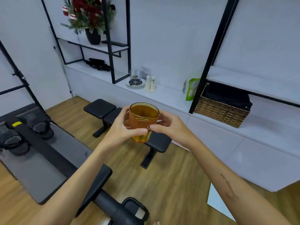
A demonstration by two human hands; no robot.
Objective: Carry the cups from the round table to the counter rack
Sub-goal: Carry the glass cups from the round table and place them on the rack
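Note:
An amber see-through cup (142,120) is upright in mid-air in front of me, above a black bench. My left hand (123,127) wraps its left side, thumb across the front. My right hand (168,125) holds its right side, thumb tip meeting the left thumb. The metal cup rack (135,78) stands on a round tray on the white counter (170,96) ahead, well beyond the cup. The round table is out of view.
A black padded bench (103,109) stands between me and the counter. Exercise machines (32,132) fill the left and lower floor. On the counter are two white bottles (150,84), a green bag (192,89) and a wicker basket (222,109). Black shelf frames rise above.

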